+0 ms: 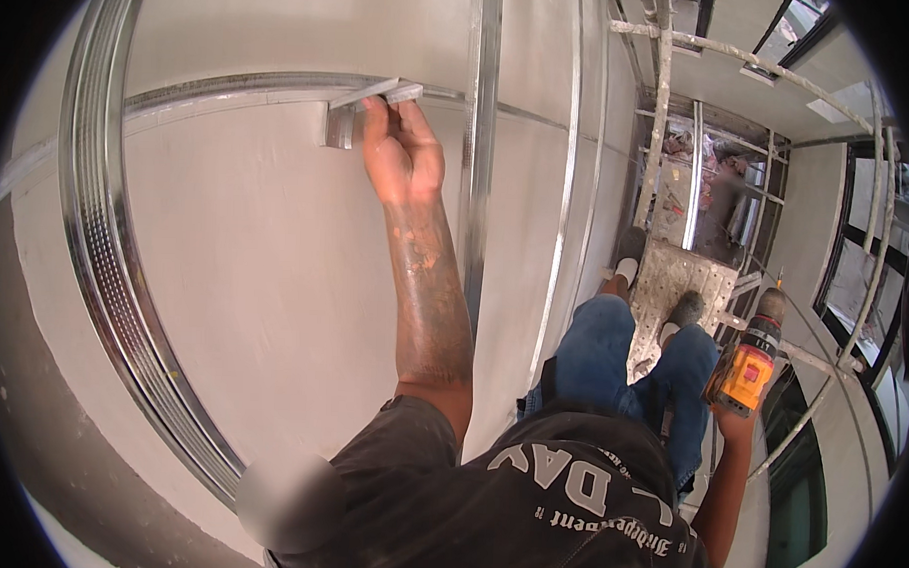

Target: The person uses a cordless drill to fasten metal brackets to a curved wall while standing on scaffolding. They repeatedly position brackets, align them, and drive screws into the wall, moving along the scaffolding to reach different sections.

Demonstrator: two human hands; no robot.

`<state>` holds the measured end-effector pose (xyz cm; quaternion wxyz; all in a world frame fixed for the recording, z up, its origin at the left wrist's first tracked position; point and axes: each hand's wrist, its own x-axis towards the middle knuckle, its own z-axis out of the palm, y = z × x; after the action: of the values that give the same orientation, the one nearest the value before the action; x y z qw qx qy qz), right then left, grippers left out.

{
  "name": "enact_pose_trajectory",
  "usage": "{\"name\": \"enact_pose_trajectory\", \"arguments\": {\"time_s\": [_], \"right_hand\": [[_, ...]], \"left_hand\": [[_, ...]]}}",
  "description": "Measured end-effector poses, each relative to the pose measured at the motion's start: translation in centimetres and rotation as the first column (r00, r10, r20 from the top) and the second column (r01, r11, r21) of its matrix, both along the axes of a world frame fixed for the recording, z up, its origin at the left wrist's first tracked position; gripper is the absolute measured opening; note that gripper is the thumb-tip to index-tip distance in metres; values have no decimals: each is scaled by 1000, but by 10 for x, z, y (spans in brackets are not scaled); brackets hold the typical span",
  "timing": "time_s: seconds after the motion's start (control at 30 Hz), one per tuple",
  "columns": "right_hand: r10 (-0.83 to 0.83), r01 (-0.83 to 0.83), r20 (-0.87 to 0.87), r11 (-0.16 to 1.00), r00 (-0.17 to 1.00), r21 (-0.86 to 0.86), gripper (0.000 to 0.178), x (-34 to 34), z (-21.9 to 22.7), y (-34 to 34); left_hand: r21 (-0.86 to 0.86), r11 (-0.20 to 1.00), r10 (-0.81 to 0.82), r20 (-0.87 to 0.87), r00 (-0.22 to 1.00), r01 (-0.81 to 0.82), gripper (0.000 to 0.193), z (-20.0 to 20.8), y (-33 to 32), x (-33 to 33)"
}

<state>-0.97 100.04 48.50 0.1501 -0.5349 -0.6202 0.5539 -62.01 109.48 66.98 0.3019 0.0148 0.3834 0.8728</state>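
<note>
My left hand [404, 162] is raised to the wall, its fingers closed on a small bent metal bracket [338, 130]. The bracket lies against a horizontal metal channel [241, 84] fixed along the wall. Part of the bracket is hidden by my fingertips. Low on the right, my right hand [735, 422] grips a yellow-orange and black cordless drill [752, 370] with a thin bit at its tip. The drill points away from me, apart from the wall, and its handle is mostly covered.
Vertical metal studs [478, 185] stand to the right of my left forearm, and a wide ribbed stud [106, 222] curves along the left. My feet are on a perforated scaffold platform [705, 268]. Scaffold pipes [658, 111] and a dark-framed window [858, 198] are on the right.
</note>
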Motion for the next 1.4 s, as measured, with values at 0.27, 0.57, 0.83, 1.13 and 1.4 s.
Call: {"name": "enact_pose_trajectory", "arguments": {"time_s": [0.27,0.57,0.83,1.13,1.4], "right_hand": [[-181,112,-223,950,958,-290,77,-35,24,2],[-65,31,-184,983,981,-182,84,-43,14,-4],[-126,68,-112,906,986,-418,78,-66,39,12],[284,-399,-412,889,866,-225,70,-221,156,120],[766,-663,-381,640,517,388,60,-337,193,148]], "left_hand": [[121,989,-80,-4,997,80,23,-7,-11,-3],[125,989,-87,95,992,75,20,-2,-16,-5],[132,991,-45,98,994,32,19,4,-8,10],[196,980,-50,138,989,22,22,1,-9,8],[261,961,-107,32,994,94,31,-32,-2,4]]}}
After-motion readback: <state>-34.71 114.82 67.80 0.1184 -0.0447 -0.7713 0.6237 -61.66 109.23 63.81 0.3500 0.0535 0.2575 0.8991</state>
